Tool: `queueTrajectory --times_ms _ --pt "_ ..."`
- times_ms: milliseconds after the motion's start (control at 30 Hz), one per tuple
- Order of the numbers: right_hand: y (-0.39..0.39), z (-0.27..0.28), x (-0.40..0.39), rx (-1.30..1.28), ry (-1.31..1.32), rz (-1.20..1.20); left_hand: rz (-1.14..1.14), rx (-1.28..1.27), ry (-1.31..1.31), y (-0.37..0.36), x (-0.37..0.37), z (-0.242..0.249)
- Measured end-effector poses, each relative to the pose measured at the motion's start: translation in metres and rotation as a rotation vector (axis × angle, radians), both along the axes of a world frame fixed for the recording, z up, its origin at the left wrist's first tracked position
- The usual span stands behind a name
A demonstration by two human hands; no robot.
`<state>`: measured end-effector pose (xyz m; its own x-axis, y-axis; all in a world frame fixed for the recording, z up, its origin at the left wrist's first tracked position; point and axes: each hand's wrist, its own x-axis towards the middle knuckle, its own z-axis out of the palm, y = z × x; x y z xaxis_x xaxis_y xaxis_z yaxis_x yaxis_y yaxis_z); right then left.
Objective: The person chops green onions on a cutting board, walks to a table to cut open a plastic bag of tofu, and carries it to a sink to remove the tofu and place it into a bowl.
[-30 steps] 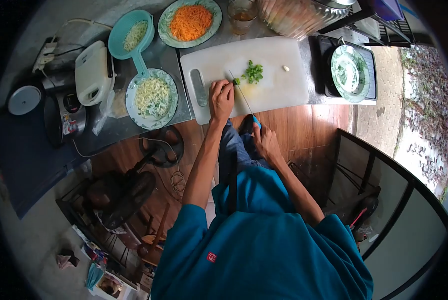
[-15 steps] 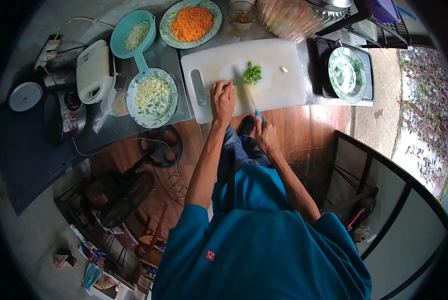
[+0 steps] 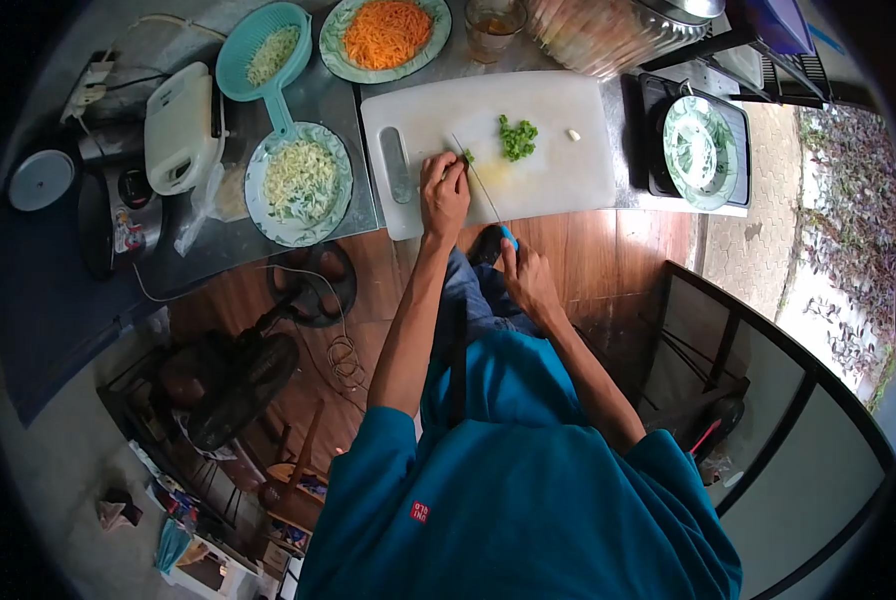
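My left hand [image 3: 446, 198] rests on the left part of a white cutting board [image 3: 558, 185], fingers curled down over a small green vegetable piece [image 3: 469, 157] that is mostly hidden. A knife with a blue handle [image 3: 509, 237] is in my right hand [image 3: 531, 276], gripped just off the board's near edge. Its thin blade [image 3: 481, 184] points away from me, seen nearly edge-on, right beside my left fingertips. To the right of the blade lies a small heap of chopped greens [image 3: 518, 138]. Farther right sits a small whitish piece [image 3: 573, 135].
Left of the board stand a plate of pale shreds [image 3: 301, 185], a turquoise strainer [image 3: 236, 68] and a white appliance [image 3: 183, 130]. Behind are a plate of shredded carrot [image 3: 386, 38] and a glass [image 3: 492, 28]. A patterned dish [image 3: 697, 150] on a black tray is at right.
The knife blade has turned from showing its flat side near the greens to nearly edge-on by my left fingers. My left hand stays in place; the whole view has shifted slightly.
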<state>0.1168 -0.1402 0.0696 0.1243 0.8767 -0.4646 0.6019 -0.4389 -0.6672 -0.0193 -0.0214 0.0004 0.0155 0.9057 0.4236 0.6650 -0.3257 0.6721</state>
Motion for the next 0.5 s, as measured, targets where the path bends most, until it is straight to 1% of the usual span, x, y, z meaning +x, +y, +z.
queueTrajectory --times_ms 133,167,267,333,400,467,500 --pt "0.005 -0.019 -0.018 0.039 -0.122 -0.002 0.004 0.009 -0.013 -0.001 0.001 -0.001" --pt "0.011 -0.018 -0.022 0.133 -0.116 -0.026 0.003 0.0 -0.003 0.0 0.002 0.0" --pt "-0.001 -0.017 -0.01 0.069 -0.107 -0.024 -0.017 0.013 -0.001 -0.003 0.0 -0.003" --pt "0.007 -0.026 0.0 0.117 -0.109 -0.011 -0.01 0.033 -0.014 0.008 0.002 0.001" --pt "-0.004 -0.025 0.001 0.119 -0.098 0.0 -0.025 -0.024 0.0 0.0 0.0 0.004" --pt "0.008 -0.018 0.004 0.06 -0.044 -0.096 -0.04 -0.026 0.017 -0.004 -0.004 0.012" --pt "0.01 -0.013 0.01 0.039 -0.057 -0.09 -0.037 -0.024 0.113 -0.004 -0.006 0.013"
